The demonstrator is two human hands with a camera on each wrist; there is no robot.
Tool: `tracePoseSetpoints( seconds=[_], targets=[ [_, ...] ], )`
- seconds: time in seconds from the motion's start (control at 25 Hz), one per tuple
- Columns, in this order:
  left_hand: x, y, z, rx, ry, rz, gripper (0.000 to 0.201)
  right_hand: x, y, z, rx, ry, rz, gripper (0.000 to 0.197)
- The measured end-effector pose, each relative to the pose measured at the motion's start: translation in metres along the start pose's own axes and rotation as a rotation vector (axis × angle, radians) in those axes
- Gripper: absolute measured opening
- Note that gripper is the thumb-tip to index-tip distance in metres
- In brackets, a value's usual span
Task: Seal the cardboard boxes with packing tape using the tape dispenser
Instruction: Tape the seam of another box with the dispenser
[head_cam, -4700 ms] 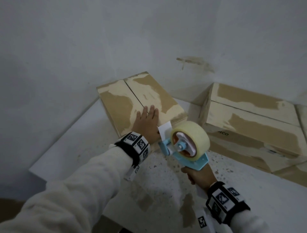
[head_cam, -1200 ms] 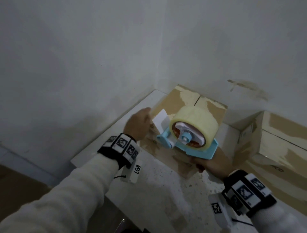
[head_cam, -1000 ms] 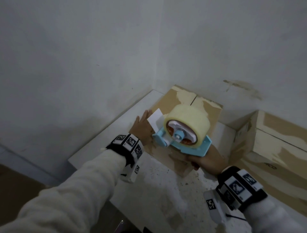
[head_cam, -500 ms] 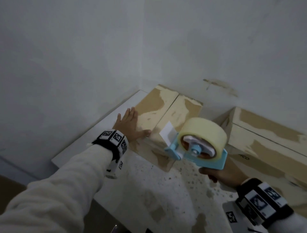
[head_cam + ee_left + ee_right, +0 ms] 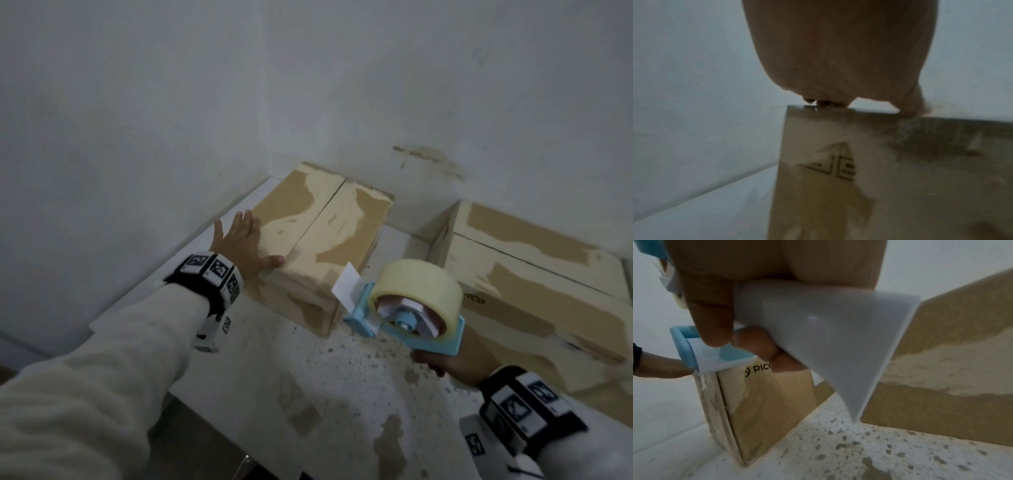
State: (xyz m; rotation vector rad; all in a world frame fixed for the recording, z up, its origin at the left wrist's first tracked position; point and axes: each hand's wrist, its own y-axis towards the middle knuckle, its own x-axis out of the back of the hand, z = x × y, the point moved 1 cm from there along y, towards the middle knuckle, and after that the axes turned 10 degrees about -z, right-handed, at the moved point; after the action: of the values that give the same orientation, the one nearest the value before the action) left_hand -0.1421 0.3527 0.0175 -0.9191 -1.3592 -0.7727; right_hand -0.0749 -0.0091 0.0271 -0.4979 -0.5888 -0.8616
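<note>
A small cardboard box (image 5: 322, 233) with worn patches stands in the corner of the white table (image 5: 308, 377); its two top flaps meet along a dark centre seam. My left hand (image 5: 245, 241) lies flat on the box's near left top edge, fingers spread. In the left wrist view the box's side (image 5: 879, 170) fills the lower frame under that hand (image 5: 838, 56). My right hand (image 5: 452, 365) grips the handle of the blue tape dispenser (image 5: 404, 308), which hovers just right of the box's near corner. The right wrist view shows fingers (image 5: 711, 318) curled round the white handle (image 5: 818, 324).
A larger cardboard box (image 5: 534, 284) lies at the right against the wall. White walls close the corner behind both boxes. The tabletop is speckled with stains, and its near left edge (image 5: 137, 308) drops off to the floor.
My left hand has spread flat along the small box's left edge. The dispenser has come off the box top and down to the right, beside the near corner.
</note>
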Motion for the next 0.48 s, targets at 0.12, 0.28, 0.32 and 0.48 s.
tracePoseSetpoints(
  seconds=[0.12, 0.28, 0.32, 0.48],
  targets=[
    [0.006, -0.018, -0.05, -0.111, 0.003, -0.082, 0.07, -0.002, -0.001, 0.001, -0.004, 0.04, -0.006, 0.032],
    [-0.022, -0.042, -0.119, -0.31, -0.018, -0.002, 0.066, -0.005, -0.006, 0.003, -0.009, 0.099, -0.005, 0.033],
    [-0.026, -0.042, -0.123, -0.308, -0.026, -0.001, 0.068, -0.003, -0.007, 0.004, -0.006, 0.105, -0.011, 0.033],
    [-0.025, -0.043, -0.12, -0.275, -0.14, -0.027, 0.07, 0.006, -0.01, -0.001, 0.003, 0.119, -0.029, 0.032]
  ],
)
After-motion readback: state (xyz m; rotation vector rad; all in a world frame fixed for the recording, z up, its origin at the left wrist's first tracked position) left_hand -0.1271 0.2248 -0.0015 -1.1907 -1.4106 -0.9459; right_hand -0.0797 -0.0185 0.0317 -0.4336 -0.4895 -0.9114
